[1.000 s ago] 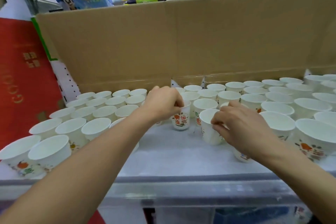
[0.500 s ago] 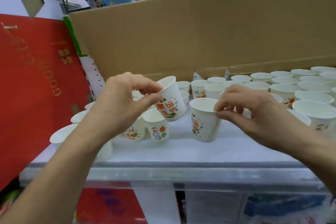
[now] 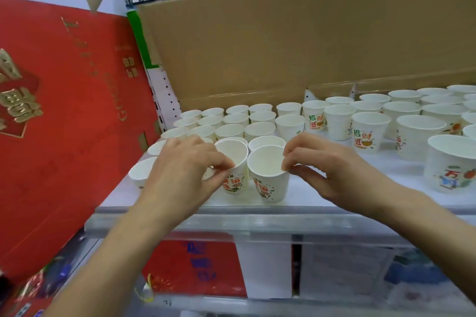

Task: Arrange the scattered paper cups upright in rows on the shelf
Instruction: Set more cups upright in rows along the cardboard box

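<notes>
Two white paper cups with red and green print stand upright side by side near the front of the white shelf. My left hand pinches the rim of the left cup. My right hand pinches the rim of the right cup. Behind them several upright cups form a block of rows at the back left. More upright cups spread across the right side of the shelf.
A brown cardboard wall closes the back of the shelf. A large red gift box leans along the left side. A big printed cup stands at the right edge. Below the shelf front lie red and white packages.
Both hands carried their cups leftward and set them down upright next to each other near the shelf front. The left cup went from lifted and tilted to standing. The view shifted left.
</notes>
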Available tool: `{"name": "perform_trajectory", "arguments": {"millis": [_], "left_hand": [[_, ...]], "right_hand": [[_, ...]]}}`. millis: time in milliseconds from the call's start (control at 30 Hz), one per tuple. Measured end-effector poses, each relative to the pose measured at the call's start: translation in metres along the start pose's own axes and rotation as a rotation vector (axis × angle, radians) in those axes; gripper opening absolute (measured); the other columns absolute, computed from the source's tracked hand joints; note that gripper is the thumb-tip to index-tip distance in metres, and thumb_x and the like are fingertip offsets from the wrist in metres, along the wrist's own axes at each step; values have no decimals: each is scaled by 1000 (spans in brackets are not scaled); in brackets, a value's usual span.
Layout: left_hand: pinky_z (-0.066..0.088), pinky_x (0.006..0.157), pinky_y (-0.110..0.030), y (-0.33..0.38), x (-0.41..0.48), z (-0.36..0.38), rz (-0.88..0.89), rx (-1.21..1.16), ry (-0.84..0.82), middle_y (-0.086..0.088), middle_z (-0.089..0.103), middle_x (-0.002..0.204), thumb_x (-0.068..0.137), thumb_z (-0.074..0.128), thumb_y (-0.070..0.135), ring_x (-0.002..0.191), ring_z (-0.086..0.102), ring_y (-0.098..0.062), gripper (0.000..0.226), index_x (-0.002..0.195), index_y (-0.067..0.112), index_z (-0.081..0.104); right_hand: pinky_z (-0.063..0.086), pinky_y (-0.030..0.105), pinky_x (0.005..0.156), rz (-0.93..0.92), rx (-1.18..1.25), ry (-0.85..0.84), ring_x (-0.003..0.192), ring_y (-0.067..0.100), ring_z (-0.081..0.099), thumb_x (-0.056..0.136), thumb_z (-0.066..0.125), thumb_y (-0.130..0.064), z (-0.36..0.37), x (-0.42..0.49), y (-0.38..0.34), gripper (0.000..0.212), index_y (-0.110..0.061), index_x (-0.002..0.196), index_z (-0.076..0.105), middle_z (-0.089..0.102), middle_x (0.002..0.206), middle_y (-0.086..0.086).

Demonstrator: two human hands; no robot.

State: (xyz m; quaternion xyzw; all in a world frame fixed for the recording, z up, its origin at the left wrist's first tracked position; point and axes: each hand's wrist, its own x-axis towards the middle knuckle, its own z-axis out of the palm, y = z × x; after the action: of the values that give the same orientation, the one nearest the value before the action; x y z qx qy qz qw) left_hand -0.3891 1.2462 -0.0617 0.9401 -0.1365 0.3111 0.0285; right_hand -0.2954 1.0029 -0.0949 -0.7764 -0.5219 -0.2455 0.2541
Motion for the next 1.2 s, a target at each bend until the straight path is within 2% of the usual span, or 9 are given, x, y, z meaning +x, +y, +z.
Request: {"name": "perform_trajectory", "arguments": {"millis": [100,233,367,533,667,800,967,1100,1200], "left_hand": [[31,67,-34,-7,-5,6,-3,-7,-35,18,64,69,79,77,28,74,55,-13,8,79,35,73],[32,76,-35,-12,-7,9,-40,-54,-134,17,67,80,85,67,37,84,53,-12,5,88,38,72],[31,80,-32,-16,-6,13,-55,-64,-122,19,66,80,88,64,39,88,52,-9,9,93,40,71],[34,87,-35,-20,-9,14,-61,-82,-97,19,66,82,87,64,41,92,52,-8,9,94,40,71],[31,88,-35,-21,-7,13,-50,-62,-108,18,69,85,87,65,39,94,52,-10,10,95,40,71],[28,87,-31,-22,-7,12,-61,-68,-123,19,68,86,88,64,40,92,51,-8,10,95,41,71],[31,88,-32,-22,-9,13,-54,-73,-122,20,64,81,87,63,43,91,51,-6,9,94,41,70],[38,90,-36,-23,-10,10,-42,-160,-121,26,63,91,77,54,66,94,54,-2,35,100,43,67],[42,96,-36,-16,5,3,-42,-308,-131,31,59,108,75,50,70,109,52,3,44,109,45,62]], "right_hand": [[53,38,66,2,-13,-61,86,20,59,91,59,-12,4,0,0,10,-19,93,65,59,106,-6],[54,38,73,85,0,-112,90,17,62,89,60,-3,5,2,3,22,-24,93,65,61,113,-11],[53,33,80,153,-15,-127,97,11,61,92,54,-1,5,4,2,37,-33,107,64,56,124,-21],[52,30,61,145,-131,-6,83,4,55,91,56,-21,3,2,-14,24,-35,109,62,55,118,-19],[53,31,59,102,-104,-53,87,4,56,90,47,-48,10,4,-23,24,-37,99,66,56,109,-19],[53,32,63,94,-67,-45,89,6,56,92,51,-42,16,4,-19,21,-32,95,69,58,102,-15],[49,25,65,125,-40,-71,88,4,55,91,59,-31,14,5,-16,12,-31,97,70,57,105,-15],[49,23,60,127,-98,-74,82,-3,48,92,47,-49,9,2,-21,24,-38,105,64,54,112,-21],[49,22,63,147,-145,-90,82,-4,48,90,42,-56,-11,0,-16,32,-41,110,61,54,113,-22]]}}
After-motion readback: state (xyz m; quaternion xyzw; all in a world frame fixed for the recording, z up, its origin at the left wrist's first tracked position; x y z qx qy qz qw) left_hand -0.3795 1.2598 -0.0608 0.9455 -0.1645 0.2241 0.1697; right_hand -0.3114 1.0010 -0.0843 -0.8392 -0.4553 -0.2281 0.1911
